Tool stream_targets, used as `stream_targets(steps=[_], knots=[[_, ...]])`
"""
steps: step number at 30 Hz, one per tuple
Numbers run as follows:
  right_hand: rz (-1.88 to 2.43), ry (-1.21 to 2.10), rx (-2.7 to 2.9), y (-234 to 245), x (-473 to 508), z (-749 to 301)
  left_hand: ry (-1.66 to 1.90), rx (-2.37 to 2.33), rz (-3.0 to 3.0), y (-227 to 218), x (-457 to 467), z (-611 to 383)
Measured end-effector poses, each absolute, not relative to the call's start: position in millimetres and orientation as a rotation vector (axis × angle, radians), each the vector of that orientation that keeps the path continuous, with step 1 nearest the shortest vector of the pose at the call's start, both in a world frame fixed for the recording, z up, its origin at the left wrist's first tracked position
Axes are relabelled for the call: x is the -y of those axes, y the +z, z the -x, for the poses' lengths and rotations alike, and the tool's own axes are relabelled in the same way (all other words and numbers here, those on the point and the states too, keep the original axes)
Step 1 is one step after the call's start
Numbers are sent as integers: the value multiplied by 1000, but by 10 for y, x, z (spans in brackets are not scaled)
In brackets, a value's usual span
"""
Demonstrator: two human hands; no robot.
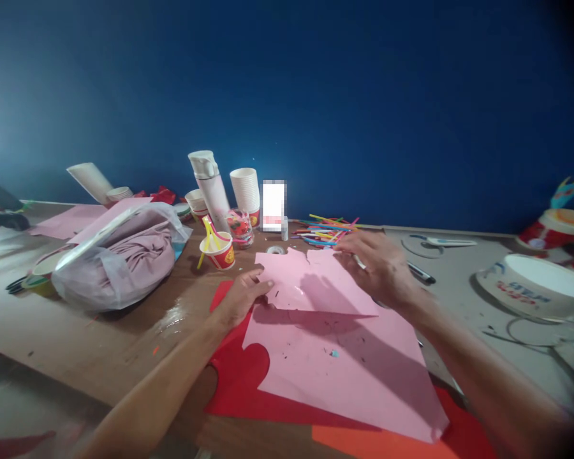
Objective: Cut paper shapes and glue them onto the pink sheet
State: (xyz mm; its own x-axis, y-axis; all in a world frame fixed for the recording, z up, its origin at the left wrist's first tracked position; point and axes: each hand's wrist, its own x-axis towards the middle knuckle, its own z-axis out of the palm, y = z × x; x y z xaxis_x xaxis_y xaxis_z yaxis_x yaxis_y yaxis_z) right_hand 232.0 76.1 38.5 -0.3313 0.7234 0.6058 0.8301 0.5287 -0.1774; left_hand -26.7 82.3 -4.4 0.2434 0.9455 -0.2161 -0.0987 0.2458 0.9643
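My left hand pinches the left edge of a pink sheet of paper, thumb on top. This sheet has a ragged far edge and is lifted a little, casting a shadow. Under it lies a larger pink sheet with a cut-out left edge and small scraps on it. Over the sheet's far right corner is my right hand, slightly blurred, its fingers curled together. Something small and whitish shows at those fingers, too unclear to name. Red paper and orange paper lie beneath the pink sheets.
Behind the paper are colourful straws, a tape roll, stacked paper cups and a white bottle. A red cup holds yellow strips. Left is a bagged pink cloth; right are a marker and a white tub.
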Motion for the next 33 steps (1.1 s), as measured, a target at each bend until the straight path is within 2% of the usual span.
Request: stream_targets(steps=[3, 5, 8, 12, 15, 18, 25, 33], knots=[[1327, 167, 2235, 392, -696, -2195, 1049, -1007, -1007, -82, -867, 277], [1333, 536, 2361, 394, -632, -2108, 1117, -948, -988, -104, -894, 285], [1135, 1091, 2580, 363, -532, -1990, 1185, -866, -939, -119, -916, 292], [1077, 1323, 2527, 206, -527, -1904, 1230, -834, -874, -114, -906, 293], [1103, 1532, 1996, 22, -630, -1880, 1189, -817, -862, -99, -879, 284], [1117, 1426, 1636, -159, -723, -1843, 1096, -857, -903, -78, -846, 263], [1216, 1183, 1476, -218, -715, -1770, 867, -914, -970, -72, -777, 231], [1227, 1180, 1625, -86, -665, -1821, 1066, -930, -892, -37, -867, 367]])
